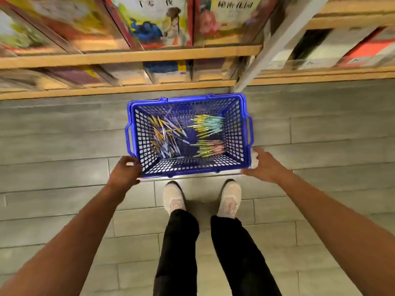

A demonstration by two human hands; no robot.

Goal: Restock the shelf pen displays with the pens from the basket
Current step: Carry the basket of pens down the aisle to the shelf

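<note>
Reaching down, the left hand [126, 170] curls at the near-left corner of the blue basket [235, 129], though whether it grips is unclear; the right hand [267, 165] spreads empty beside the near-right corner. Pens [205, 127] lie heaped inside, so restocking looks unstarted; the shelves [128, 56] beyond are blurred.

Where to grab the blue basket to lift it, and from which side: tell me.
Grip the blue basket by its left handle and right handle, which hang outside the short walls; come in from each side, one hand each. It stands upright with loose pens inside, so an even two-sided grip should keep it level.
</note>
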